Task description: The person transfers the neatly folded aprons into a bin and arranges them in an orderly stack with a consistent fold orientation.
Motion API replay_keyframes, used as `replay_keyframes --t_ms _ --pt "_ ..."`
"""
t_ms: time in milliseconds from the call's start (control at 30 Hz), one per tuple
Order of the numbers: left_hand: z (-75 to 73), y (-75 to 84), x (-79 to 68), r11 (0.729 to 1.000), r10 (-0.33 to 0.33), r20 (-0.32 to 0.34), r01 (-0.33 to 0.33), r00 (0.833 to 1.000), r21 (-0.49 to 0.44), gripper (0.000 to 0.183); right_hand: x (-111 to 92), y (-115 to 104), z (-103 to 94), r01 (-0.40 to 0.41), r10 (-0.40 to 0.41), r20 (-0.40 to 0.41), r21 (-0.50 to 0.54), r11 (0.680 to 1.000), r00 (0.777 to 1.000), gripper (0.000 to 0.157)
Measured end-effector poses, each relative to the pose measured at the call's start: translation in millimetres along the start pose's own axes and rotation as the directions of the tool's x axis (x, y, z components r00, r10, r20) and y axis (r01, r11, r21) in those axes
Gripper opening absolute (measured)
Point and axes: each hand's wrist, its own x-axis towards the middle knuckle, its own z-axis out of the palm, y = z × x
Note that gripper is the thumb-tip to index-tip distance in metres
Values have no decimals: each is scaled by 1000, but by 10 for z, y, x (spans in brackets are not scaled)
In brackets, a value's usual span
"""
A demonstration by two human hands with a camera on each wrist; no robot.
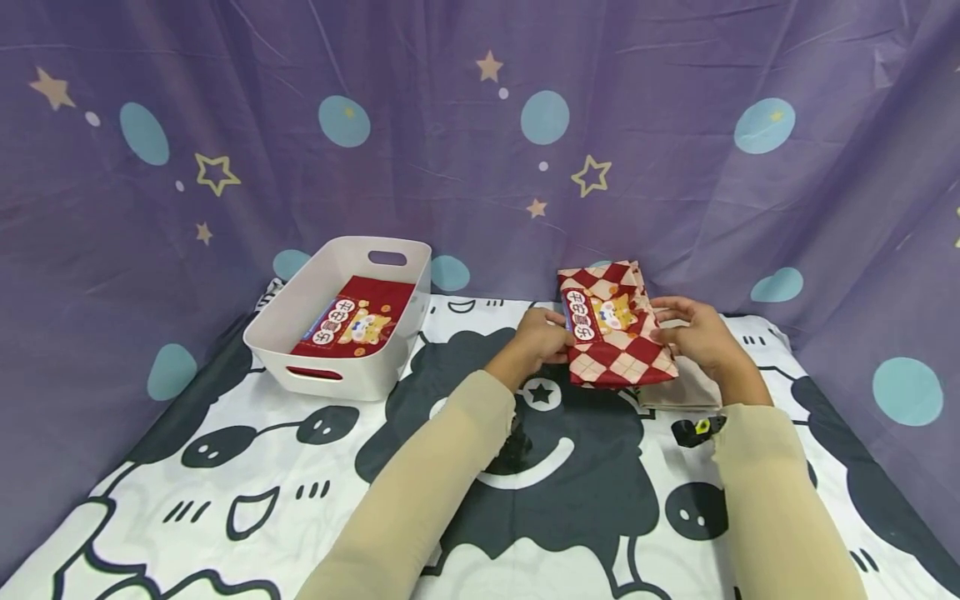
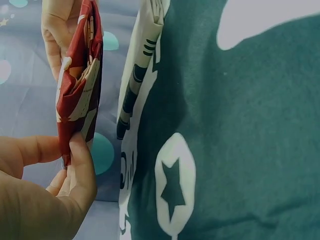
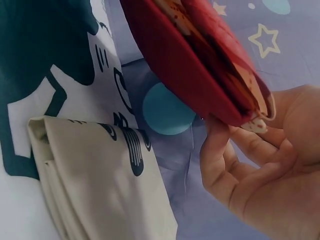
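We see both hands on a folded checked cloth (image 1: 622,354), red and cream, with a cartoon animal and a label on its front. The left hand (image 1: 536,343) pinches its left edge between thumb and fingers; the right hand (image 1: 703,340) grips the opposite edge, thumb in front. The cloth is held up above the patterned tablecloth (image 1: 315,492), and in the wrist views we see its folded layers edge-on.

Below it, near the right hand, we find a folded beige cloth (image 3: 105,180) with a dark print, lying on the tablecloth; from the head view the checked cloth partly hides it. Well apart on the left stands a white basket (image 1: 375,375) with handle slots. Inside it we see a folded red cloth (image 1: 356,321) bearing a similar animal and label. Behind everything hangs a purple curtain (image 1: 450,183) with stars and blue spots.
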Motion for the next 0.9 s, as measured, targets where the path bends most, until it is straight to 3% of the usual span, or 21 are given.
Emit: replay_keyframes --t_ms 333,567,900 --pt "-96 138 -57 1000 10 -2 -10 1000 14 33 3 -119 22 57 -57 -2 7 998 998 60" --pt "-170 201 -75 996 42 -15 -41 999 83 33 1 -193 51 73 -73 -17 -13 997 997 58" --pt "-316 268 -80 996 67 3 -67 998 65 33 21 -291 145 96 -96 -32 2 995 995 58"
